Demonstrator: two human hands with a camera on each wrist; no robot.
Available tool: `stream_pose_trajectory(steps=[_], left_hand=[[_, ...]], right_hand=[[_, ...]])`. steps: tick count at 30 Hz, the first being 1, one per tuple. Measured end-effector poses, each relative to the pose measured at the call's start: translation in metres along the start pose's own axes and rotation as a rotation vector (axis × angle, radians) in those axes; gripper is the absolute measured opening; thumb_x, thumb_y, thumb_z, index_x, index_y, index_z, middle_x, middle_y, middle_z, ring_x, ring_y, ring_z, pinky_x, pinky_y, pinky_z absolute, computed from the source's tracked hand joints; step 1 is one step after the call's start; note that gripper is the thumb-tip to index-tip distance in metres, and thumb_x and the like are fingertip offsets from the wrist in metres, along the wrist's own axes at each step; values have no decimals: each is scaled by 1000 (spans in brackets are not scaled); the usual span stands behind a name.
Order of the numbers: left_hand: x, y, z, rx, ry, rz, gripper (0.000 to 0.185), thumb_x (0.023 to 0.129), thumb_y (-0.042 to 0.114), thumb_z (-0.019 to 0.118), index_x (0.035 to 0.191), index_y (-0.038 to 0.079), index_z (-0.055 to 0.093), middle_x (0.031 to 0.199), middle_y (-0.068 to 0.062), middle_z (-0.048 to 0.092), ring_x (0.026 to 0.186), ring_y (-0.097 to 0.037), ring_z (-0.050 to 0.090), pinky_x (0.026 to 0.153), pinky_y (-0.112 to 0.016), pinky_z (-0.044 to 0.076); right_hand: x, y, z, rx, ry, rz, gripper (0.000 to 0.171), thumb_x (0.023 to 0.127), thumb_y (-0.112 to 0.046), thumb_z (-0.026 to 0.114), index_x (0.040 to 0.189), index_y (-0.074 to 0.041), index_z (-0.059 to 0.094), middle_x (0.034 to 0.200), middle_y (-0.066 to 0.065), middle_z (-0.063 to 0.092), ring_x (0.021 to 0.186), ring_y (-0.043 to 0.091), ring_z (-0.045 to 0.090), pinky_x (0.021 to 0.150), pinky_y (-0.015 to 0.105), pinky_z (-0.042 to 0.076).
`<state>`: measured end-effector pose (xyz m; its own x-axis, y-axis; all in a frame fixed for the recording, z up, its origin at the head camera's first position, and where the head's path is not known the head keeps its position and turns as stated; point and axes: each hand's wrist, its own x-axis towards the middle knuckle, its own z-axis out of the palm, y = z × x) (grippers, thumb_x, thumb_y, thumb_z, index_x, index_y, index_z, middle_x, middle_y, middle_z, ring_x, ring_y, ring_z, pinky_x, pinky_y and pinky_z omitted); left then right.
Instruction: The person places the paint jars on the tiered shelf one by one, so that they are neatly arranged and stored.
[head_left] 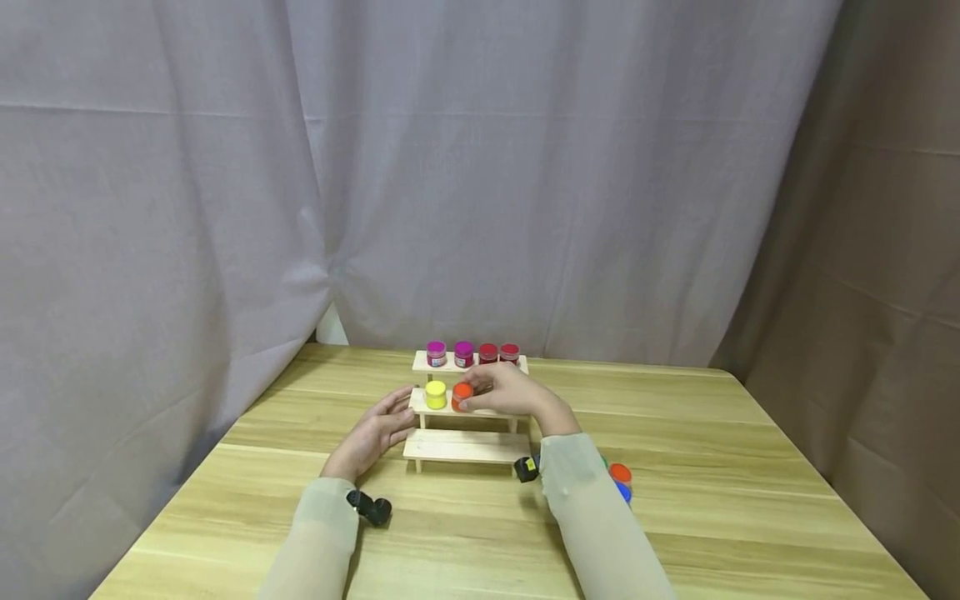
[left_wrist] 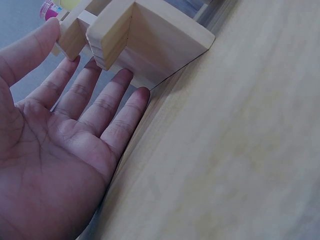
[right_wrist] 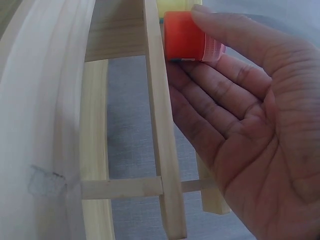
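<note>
A three-tier wooden stand [head_left: 467, 447] is on the table. My right hand [head_left: 516, 392] pinches a small orange-red paint jar [head_left: 458, 403] between thumb and fingers at the middle tier. Just left of it sits a yellow jar [head_left: 436, 396]. Two purple jars [head_left: 437, 354] and two red jars [head_left: 488, 353] line the top tier; the lowest tier is bare. At the stand's left end is my left hand [head_left: 371, 433], fingers extended. In the left wrist view its fingertips [left_wrist: 142, 93] are right at the stand's side. The right wrist view shows the orange-red jar [right_wrist: 184, 36] lying against my fingers.
To the right, partly hidden by my right sleeve [head_left: 581, 483], stand a jar with an orange-red lid [head_left: 620, 472], a blue one [head_left: 624, 492] and a bit of green. A grey curtain [head_left: 525, 192] hangs behind the wooden table [head_left: 712, 500].
</note>
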<state>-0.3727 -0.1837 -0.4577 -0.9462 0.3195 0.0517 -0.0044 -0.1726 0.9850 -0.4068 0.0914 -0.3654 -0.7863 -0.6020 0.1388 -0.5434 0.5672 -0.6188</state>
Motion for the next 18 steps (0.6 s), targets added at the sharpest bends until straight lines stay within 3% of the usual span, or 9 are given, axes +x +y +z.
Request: stream_pose_trajectory(steps=[18], left_hand=[[-3,-1,0,23,-5,-9,64,96,16,53,153,18,25,157,-16,27,132,-26,46,116,-46,35]], right_hand=[[0,1,2,10,-16,2,33,81,-41,75,112,-34,66,111,-14,68,111,15,62,101,40,50]])
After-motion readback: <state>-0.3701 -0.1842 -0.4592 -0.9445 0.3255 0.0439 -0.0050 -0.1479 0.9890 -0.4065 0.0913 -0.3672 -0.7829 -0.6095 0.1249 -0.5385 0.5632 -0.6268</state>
